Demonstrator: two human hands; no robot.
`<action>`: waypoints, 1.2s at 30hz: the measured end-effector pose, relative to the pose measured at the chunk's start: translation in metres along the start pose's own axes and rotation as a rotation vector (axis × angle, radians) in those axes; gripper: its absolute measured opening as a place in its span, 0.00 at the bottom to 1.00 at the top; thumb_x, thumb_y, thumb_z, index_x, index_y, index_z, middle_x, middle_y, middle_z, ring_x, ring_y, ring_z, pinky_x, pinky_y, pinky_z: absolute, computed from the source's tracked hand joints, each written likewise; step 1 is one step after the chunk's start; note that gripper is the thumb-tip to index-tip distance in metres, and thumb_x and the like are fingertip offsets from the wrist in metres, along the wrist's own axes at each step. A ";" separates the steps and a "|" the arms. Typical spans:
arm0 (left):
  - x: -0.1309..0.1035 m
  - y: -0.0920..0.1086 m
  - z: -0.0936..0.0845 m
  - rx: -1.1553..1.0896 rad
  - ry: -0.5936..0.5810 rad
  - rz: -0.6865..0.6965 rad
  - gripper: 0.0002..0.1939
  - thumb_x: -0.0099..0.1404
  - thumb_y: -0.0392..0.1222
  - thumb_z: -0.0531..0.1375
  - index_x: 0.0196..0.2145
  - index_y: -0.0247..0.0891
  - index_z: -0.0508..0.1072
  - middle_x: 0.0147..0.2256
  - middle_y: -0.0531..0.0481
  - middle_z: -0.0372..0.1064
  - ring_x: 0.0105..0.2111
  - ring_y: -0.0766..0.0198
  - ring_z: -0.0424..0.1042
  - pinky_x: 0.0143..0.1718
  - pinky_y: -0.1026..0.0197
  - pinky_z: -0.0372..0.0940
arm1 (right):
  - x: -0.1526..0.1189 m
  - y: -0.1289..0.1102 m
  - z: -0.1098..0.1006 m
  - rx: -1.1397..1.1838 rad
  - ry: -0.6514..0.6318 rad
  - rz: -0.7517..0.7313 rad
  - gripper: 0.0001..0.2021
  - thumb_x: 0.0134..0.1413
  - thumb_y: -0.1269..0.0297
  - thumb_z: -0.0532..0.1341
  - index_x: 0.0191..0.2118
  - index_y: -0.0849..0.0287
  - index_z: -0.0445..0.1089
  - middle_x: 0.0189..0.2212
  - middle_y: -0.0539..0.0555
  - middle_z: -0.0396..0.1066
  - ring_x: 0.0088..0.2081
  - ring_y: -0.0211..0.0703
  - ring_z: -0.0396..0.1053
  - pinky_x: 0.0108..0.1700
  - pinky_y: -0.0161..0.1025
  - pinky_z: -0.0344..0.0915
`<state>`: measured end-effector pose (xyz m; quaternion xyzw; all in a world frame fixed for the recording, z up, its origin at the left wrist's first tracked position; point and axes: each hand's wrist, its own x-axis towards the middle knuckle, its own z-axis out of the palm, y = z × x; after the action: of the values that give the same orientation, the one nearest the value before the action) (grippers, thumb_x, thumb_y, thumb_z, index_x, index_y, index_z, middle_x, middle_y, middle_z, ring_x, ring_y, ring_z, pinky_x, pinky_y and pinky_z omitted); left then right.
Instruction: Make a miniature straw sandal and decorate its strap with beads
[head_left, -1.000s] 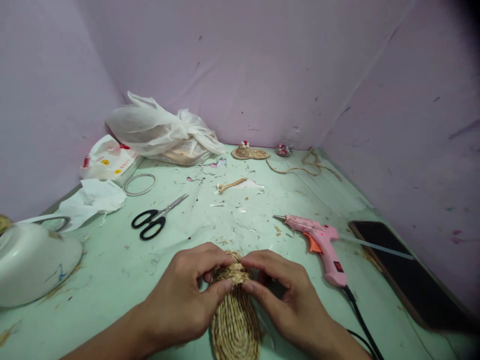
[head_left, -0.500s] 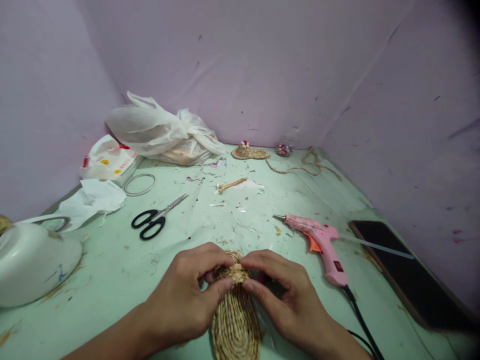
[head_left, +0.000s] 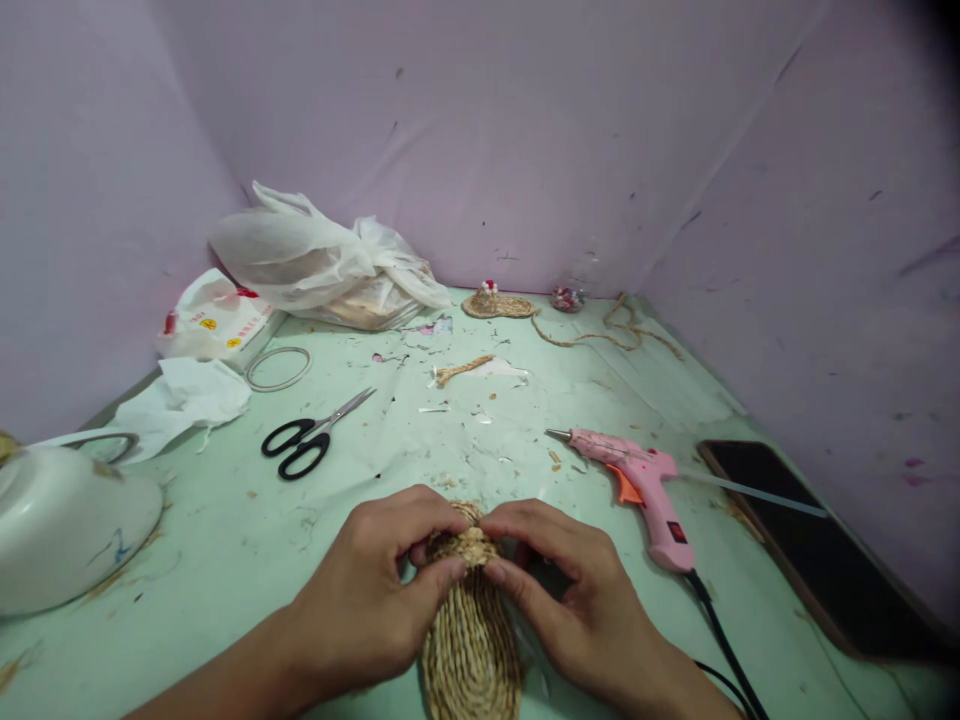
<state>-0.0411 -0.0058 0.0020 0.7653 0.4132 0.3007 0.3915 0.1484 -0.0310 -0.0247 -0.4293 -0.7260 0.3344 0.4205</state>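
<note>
A small slipper of coiled straw cord (head_left: 471, 640) lies lengthwise in front of me at the bottom middle. Across its far part runs a raised woven strap (head_left: 471, 546). My left hand (head_left: 382, 570) pinches the strap's left side between thumb and fingers. On the opposite side, my right hand (head_left: 559, 585) pinches the strap the same way, thumb toward me. Both hands are closed, and their fingertips cover the strap's ends. A pink hot glue gun (head_left: 637, 480) rests right of my right hand, nozzle pointing left, with a clear glue stick in its back.
Black-handled scissors (head_left: 311, 438) lie at the left, near a metal ring (head_left: 279, 369) and a white bowl (head_left: 75, 530). A phone (head_left: 810, 550) sits at the right. Farther back are a plastic bag (head_left: 330, 265), a finished-looking straw slipper (head_left: 501, 305), beads (head_left: 568, 298) and twine (head_left: 592, 340).
</note>
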 end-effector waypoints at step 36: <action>0.000 0.001 0.002 0.016 -0.019 -0.002 0.06 0.59 0.34 0.56 0.33 0.36 0.73 0.27 0.50 0.67 0.24 0.68 0.62 0.24 0.65 0.58 | 0.001 -0.002 0.001 -0.010 0.000 0.015 0.11 0.52 0.72 0.60 0.43 0.57 0.69 0.36 0.53 0.72 0.31 0.38 0.69 0.30 0.37 0.68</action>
<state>-0.0387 -0.0072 0.0020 0.7707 0.4128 0.2897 0.3895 0.1468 -0.0307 -0.0233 -0.4368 -0.7243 0.3342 0.4158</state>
